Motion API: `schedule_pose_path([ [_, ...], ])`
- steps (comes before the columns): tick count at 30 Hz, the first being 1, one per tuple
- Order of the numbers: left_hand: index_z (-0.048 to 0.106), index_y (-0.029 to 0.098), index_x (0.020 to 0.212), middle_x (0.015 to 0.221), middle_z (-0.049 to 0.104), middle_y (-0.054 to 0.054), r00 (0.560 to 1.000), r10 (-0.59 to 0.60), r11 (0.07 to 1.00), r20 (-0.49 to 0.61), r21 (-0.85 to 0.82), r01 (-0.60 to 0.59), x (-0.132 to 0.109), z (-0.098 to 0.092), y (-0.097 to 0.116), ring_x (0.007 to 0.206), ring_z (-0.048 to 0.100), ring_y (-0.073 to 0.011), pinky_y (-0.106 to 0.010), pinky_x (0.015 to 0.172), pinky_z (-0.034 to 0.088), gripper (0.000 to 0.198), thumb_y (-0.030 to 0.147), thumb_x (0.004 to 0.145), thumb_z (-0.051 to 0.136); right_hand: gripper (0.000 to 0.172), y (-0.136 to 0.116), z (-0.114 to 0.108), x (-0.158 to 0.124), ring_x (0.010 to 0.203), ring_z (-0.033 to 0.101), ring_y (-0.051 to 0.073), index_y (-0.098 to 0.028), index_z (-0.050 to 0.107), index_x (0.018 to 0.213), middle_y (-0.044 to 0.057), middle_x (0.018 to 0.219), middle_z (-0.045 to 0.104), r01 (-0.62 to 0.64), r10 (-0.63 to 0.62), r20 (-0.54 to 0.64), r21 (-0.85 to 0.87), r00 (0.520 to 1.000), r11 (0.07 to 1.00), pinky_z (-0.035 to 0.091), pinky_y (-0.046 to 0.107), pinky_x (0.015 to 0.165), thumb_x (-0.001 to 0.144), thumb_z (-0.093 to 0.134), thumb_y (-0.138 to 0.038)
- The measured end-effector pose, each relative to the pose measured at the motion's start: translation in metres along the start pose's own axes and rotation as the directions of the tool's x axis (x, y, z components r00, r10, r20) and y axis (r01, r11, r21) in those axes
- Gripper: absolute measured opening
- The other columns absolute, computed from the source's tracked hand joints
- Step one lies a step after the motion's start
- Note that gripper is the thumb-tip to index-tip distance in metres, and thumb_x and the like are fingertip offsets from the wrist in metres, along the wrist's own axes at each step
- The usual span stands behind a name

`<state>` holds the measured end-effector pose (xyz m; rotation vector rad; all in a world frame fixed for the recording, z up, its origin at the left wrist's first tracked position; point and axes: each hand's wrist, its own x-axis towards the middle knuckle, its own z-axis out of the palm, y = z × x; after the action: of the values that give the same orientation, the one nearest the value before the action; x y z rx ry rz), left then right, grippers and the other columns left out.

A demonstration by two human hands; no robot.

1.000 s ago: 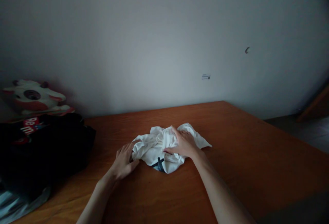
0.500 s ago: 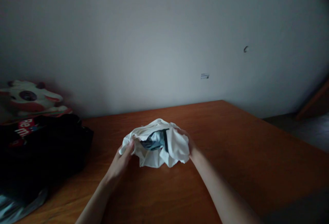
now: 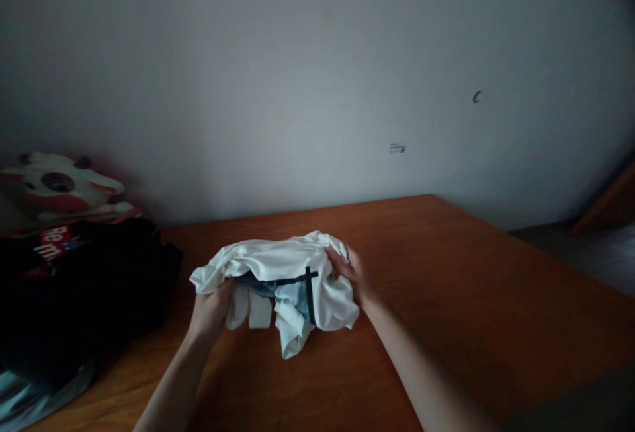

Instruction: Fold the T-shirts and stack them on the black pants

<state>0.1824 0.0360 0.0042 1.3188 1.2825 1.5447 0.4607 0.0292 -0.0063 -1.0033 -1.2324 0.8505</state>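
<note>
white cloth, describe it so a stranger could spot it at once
Over the orange-brown wooden table, near its middle, the left hand and right hand hold a crumpled white cloth. Unlike the black bag at left, it is pale with dark crossing lines.

Both bare forearms reach in from the near edge, angled toward each other. The left grip [image 3: 211, 311] is lifted, fingers curled tight. The right grip [image 3: 350, 273], slightly farther, has its fingers pinched together.
</note>
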Motion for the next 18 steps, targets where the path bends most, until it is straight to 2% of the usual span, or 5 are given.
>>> schedule_pose_path([
  [3, 0.066, 0.02, 0.099, 0.093, 0.07, -0.002, 0.981, -0.004, 0.987, -0.192, -0.159, -0.027, 0.003, -0.002, 0.008, 0.092, 0.067, -0.0235, -0.032, 0.079, 0.055, 0.044, 0.042, 0.063, 0.073, 0.029, 0.0, -0.004, 0.004, 0.097, 0.067, 0.026, -0.023, 0.066, 0.102, 0.009, 0.101, 0.073, 0.171, -0.179, -0.156, -0.065, 0.971, 0.983, 0.051, 0.039, 0.091, 0.087, 0.063, -0.047],
  [6, 0.065, 0.02, 0.09, 0.086, 0.068, -0.001, 0.955, 0.01, 0.987, -0.297, -0.151, -0.057, 0.003, -0.002, 0.009, 0.085, 0.064, -0.0197, -0.028, 0.074, 0.053, 0.035, 0.039, 0.061, 0.073, 0.024, 0.0, -0.01, 0.007, 0.106, 0.064, 0.025, -0.023, 0.065, 0.105, 0.009, 0.11, 0.071, 0.234, -0.244, -0.246, -0.069, 0.938, 0.97, 0.048, 0.041, 0.098, 0.084, 0.062, -0.036],
  [10, 0.063, 0.019, 0.079, 0.072, 0.061, 0.001, 0.948, -0.007, 0.998, -0.318, 0.062, 0.028, 0.001, -0.007, -0.002, 0.066, 0.057, -0.017, -0.027, 0.058, 0.047, 0.026, 0.036, 0.06, 0.064, 0.05, 0.006, -0.021, 0.014, 0.106, 0.064, 0.025, -0.024, 0.058, 0.123, 0.008, 0.121, 0.068, 0.195, -0.178, -0.344, 0.015, 0.922, 0.981, 0.05, 0.041, 0.095, 0.074, 0.063, -0.027],
  [14, 0.067, 0.019, 0.082, 0.081, 0.065, -0.002, 0.95, 0.043, 0.989, -0.308, 0.145, 0.002, 0.005, -0.015, -0.008, 0.08, 0.061, -0.0213, -0.029, 0.067, 0.05, 0.03, 0.03, 0.056, 0.059, 0.051, 0.019, -0.029, 0.023, 0.092, 0.068, 0.026, -0.023, 0.063, 0.114, 0.006, 0.104, 0.074, 0.01, 0.04, -0.188, 0.256, 0.981, 0.967, 0.053, 0.038, 0.08, 0.064, 0.07, -0.029],
  [18, 0.065, 0.02, 0.074, 0.064, 0.061, 0.0, 0.968, -0.156, 0.988, -0.194, -0.035, 0.152, 0.013, -0.023, -0.009, 0.072, 0.064, -0.0241, -0.034, 0.065, 0.054, 0.028, 0.037, 0.053, 0.065, 0.025, 0.025, -0.031, 0.022, 0.088, 0.069, 0.029, -0.025, 0.058, 0.077, 0.006, 0.094, 0.076, -0.082, 0.125, -0.1, 0.356, 0.987, 0.931, 0.053, 0.042, 0.08, 0.058, 0.073, -0.031],
])
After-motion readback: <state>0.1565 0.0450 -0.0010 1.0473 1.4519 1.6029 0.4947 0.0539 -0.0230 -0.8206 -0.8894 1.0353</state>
